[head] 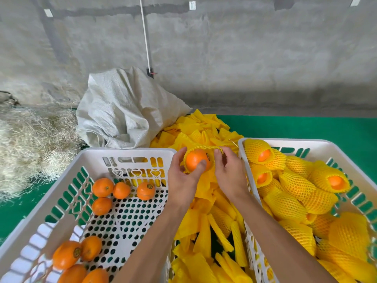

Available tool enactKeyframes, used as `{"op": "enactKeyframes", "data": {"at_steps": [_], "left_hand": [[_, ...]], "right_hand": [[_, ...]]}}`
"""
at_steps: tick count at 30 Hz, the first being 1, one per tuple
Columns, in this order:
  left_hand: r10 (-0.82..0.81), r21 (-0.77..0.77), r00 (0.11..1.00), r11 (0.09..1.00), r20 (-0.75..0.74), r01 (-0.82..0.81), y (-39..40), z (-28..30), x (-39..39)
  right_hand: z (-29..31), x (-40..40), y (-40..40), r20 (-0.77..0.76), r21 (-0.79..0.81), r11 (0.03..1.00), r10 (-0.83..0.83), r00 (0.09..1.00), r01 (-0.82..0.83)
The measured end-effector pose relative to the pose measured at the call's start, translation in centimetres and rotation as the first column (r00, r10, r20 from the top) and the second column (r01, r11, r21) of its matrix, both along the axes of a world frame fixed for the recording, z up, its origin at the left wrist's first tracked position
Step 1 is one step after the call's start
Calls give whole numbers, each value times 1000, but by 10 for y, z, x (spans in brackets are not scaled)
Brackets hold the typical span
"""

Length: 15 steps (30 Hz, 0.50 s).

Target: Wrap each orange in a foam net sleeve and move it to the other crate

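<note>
Perforated white plastic crate [130,155], yellow foam net sleeve [204,148], woven cloth sack [122,107].

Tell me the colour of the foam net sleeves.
Yellow, a diamond mesh; the head view shows the foam net sleeves piled between the crates.

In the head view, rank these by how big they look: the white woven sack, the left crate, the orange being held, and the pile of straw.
Largest to smallest, as they appear:
1. left crate, though its nearness to the camera enlarges it
2. white woven sack and straw pile, too similar to rank; the straw is cut off by the frame edge
3. held orange
</note>
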<state>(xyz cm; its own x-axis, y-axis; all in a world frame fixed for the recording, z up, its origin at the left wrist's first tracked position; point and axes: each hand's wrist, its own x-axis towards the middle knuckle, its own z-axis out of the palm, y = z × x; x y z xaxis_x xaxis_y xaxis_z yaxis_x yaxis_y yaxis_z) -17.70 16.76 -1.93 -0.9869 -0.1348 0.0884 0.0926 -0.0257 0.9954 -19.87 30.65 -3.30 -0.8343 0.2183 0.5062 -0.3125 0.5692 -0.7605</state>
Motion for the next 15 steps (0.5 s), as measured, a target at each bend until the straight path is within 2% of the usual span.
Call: {"op": "enactKeyframes", "data": {"at_steps": [4, 7, 9, 12, 15], "left_hand": [[27, -92, 999, 995, -39, -31, 3, -6, 1], [32, -59, 998, 998, -45, -35, 1, -7, 0], [51, -106, 995, 992, -91, -61, 2, -8, -2], [98, -44, 993, 994, -67, -101, 2, -10, -4], [114, 53, 993, 992, 35, -116, -1, -12, -5]], "right_hand": [[5, 8, -6, -96, 50, 996, -71, 993, 76], [10, 14, -9, -248, 265, 960, -20, 969, 87], [13, 15, -9, -290, 396, 916, 59, 955, 64], [14, 15, -8, -245, 449, 892, 72, 967, 47], [6, 13, -8, -83, 475, 880, 41, 996, 3]]}}
